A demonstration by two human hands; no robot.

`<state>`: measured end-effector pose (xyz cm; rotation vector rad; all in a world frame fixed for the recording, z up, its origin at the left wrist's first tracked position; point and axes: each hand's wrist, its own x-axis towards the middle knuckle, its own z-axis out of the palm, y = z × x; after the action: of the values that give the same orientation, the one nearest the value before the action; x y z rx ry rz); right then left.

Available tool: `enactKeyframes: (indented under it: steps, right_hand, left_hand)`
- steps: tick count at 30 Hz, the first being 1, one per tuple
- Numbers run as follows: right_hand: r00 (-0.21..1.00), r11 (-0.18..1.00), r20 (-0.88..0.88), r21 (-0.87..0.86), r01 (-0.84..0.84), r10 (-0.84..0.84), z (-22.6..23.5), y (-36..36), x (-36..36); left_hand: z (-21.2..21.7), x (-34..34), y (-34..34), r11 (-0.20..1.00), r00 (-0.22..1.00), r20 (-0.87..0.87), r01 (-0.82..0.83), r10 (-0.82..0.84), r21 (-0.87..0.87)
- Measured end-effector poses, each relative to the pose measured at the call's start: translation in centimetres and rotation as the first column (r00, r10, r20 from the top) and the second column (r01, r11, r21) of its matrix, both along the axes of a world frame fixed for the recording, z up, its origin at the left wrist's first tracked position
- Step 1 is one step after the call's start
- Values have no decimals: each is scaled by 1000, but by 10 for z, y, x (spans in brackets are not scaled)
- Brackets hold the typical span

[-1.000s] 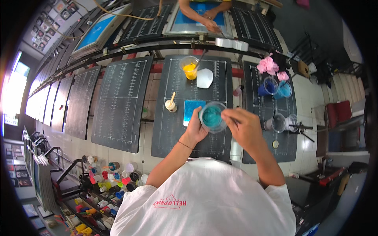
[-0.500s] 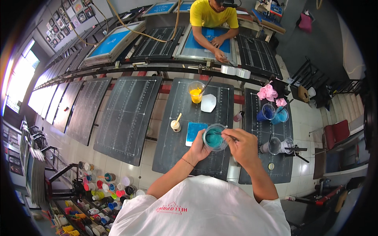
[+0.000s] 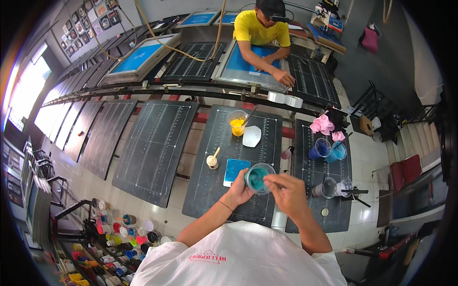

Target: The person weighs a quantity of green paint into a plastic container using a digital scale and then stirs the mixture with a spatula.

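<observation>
My left hand [image 3: 238,191] is wrapped round a clear plastic cup [image 3: 267,172] with teal ink [image 3: 258,179] in its bottom. Over the cup's right rim, the fingers of my right hand [image 3: 290,194] are pinched on a thin stirring stick, which is mostly hidden now. Beside my left hand lies a flat blue-and-white rectangle [image 3: 236,170] on the dark printing board [image 3: 200,193]. A small jar [image 3: 212,163] with a pale stick stands to its left. Farther off are a cup of yellow ink [image 3: 237,127] with a dark stirrer and a white angular piece [image 3: 252,136].
On the right-hand board [image 3: 305,217] stand blue-ink cups [image 3: 320,149], greyish cups [image 3: 328,188] and crumpled pink paper [image 3: 322,124]. A co-worker in yellow [image 3: 262,28] leans over a screen frame [image 3: 224,71] across the rail. Several paint tubs [image 3: 114,240] crowd the lower left.
The view has shifted, so the boards sit lower. My right hand has moved slightly at the cup's rim, and the stick shows less. The co-worker's hand has moved rightward along the frame.
</observation>
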<state>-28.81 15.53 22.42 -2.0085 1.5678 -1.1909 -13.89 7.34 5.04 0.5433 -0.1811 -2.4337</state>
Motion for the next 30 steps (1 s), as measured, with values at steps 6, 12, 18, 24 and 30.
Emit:
enactKeyframes:
  steps: [6, 12, 18, 24, 30]
  right_hand:
    - [996, 982, 1, 165, -88, 89, 0, 3, -3]
    - [991, 984, -49, 125, 129, -124, -12, -4, -3]
    - [981, 992, -152, -72, 108, -118, -17, -9, -6]
    - [1000, 996, 28, -92, 9, -6, -14, -7, 2]
    - [985, 984, -43, 65, -163, 166, -11, -4, -2]
  left_hand:
    - [3, 1, 4, 1000, 1000, -13, -6, 6, -8]
    - [4, 2, -1, 1000, 999, 30, -27, 27, 0]
    - [4, 5, 0, 999, 999, 43, -34, 34, 6]
    - [0, 7, -3, 999, 1000, -5, -14, 14, -39]
    - [7, 7, -1, 1000, 1000, -3, -19, 19, -11]
